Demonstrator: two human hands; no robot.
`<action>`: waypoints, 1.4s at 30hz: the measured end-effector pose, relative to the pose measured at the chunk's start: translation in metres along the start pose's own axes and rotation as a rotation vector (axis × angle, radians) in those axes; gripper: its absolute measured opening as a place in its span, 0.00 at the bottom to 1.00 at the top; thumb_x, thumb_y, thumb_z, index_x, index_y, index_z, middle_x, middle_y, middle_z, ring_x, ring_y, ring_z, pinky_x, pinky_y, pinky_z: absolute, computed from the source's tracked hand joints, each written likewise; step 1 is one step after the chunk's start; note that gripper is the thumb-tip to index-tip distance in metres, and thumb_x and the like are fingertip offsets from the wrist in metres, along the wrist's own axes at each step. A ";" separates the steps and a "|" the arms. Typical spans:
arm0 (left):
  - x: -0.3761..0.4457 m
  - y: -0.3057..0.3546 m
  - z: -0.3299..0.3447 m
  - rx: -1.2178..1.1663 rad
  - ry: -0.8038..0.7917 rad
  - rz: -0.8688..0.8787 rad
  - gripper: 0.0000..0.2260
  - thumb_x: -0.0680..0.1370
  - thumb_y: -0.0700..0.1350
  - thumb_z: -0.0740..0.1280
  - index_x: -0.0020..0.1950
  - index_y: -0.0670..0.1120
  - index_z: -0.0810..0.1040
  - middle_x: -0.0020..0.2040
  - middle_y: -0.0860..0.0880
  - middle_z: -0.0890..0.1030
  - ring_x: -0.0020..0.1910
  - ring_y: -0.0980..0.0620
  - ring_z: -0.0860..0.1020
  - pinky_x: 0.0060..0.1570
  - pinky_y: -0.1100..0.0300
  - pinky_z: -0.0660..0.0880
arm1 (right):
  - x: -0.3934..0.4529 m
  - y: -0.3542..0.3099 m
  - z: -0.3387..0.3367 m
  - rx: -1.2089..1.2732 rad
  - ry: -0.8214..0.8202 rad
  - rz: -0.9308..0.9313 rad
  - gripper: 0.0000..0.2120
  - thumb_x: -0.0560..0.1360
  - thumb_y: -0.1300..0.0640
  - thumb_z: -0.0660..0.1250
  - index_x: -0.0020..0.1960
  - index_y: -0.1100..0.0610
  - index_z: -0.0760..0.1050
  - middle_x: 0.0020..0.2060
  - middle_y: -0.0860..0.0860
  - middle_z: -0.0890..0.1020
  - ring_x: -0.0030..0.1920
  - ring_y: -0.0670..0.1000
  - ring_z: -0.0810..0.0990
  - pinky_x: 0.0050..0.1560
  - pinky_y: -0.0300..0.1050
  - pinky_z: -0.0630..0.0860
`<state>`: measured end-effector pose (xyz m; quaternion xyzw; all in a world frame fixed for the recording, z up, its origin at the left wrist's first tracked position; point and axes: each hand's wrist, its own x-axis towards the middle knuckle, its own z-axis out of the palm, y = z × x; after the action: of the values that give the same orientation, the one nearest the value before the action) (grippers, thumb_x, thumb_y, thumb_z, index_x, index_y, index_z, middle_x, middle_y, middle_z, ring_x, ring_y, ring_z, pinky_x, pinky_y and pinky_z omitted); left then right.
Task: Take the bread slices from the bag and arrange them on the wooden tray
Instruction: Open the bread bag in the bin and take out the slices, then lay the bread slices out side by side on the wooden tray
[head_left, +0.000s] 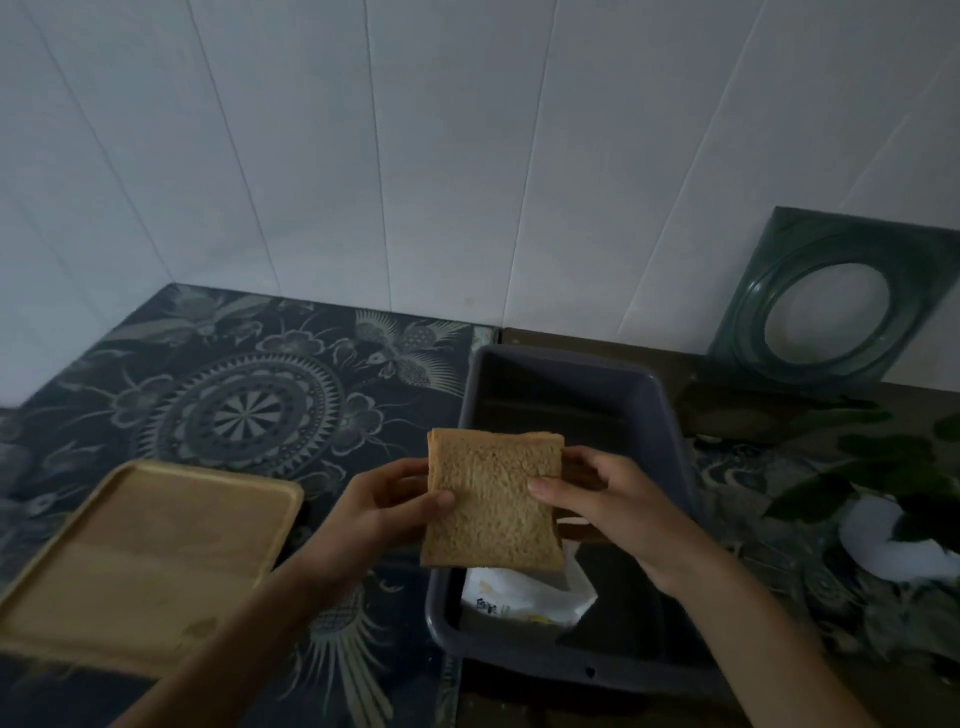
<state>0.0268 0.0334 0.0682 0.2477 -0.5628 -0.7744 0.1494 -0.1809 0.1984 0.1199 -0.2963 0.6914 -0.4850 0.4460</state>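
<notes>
bread slices (493, 499) being pinched by left hand (387, 506) and right hand (605, 499), for separating | wooden tray (150, 561) being left bare at 9 o'clock

dim, bluish, soft-focus view with wide-angle bending at edges

Matt pale wooden tray (145, 561), porous rough bread slice (493, 504), smooth grey plastic tub (670, 415), crinkled plastic bag (524, 597).

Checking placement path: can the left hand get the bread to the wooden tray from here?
Probably yes. The left hand holds the bread beside the wooden tray, which lies bare with nothing between them.
</notes>
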 end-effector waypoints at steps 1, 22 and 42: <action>-0.003 0.002 -0.009 -0.002 0.011 -0.002 0.20 0.70 0.52 0.79 0.60 0.52 0.83 0.60 0.44 0.85 0.58 0.44 0.84 0.50 0.56 0.83 | 0.003 -0.001 0.009 0.006 -0.003 -0.002 0.15 0.70 0.46 0.79 0.56 0.45 0.83 0.51 0.43 0.88 0.51 0.44 0.87 0.43 0.37 0.83; -0.072 -0.005 -0.283 0.072 0.078 -0.124 0.21 0.70 0.57 0.78 0.60 0.52 0.84 0.58 0.47 0.86 0.57 0.48 0.85 0.49 0.55 0.83 | 0.082 0.011 0.294 0.107 0.006 0.131 0.03 0.74 0.45 0.75 0.47 0.39 0.86 0.45 0.42 0.89 0.45 0.43 0.88 0.38 0.36 0.82; -0.084 -0.098 -0.382 0.243 0.031 -0.410 0.14 0.78 0.51 0.70 0.64 0.53 0.78 0.56 0.52 0.84 0.52 0.55 0.84 0.44 0.64 0.81 | 0.119 0.131 0.426 0.119 0.300 0.407 0.10 0.75 0.47 0.75 0.55 0.45 0.82 0.50 0.46 0.87 0.51 0.49 0.86 0.55 0.52 0.84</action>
<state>0.3119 -0.1971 -0.0994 0.3849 -0.5874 -0.7111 -0.0333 0.1565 -0.0292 -0.0977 -0.0492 0.7654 -0.4636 0.4437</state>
